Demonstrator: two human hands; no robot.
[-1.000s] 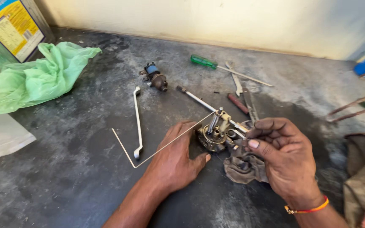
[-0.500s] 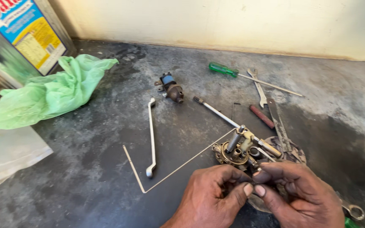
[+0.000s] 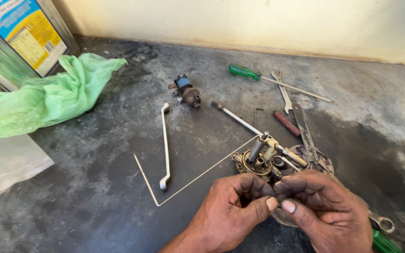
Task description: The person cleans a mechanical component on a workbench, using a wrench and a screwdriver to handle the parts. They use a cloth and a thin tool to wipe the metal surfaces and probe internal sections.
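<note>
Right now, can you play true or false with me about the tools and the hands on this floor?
1. Both hands, left hand and right hand, pinch one small part together. True.
2. The green-handled screwdriver lies under the hands. False: it lies far off, near the wall.
3. The green plastic bag sits beside a big tin can. True.
4. The bent wire is held in the left hand. False: it lies on the floor.

Soft daylight fills the scene — bright on the far wall (image 3: 258,23), duller on the grey floor (image 3: 94,187). Shadows are faint and short under the hands and tools. The tin (image 3: 19,37) at far left gleams slightly. Focus is sharp at centre — edges bend a little.
</note>
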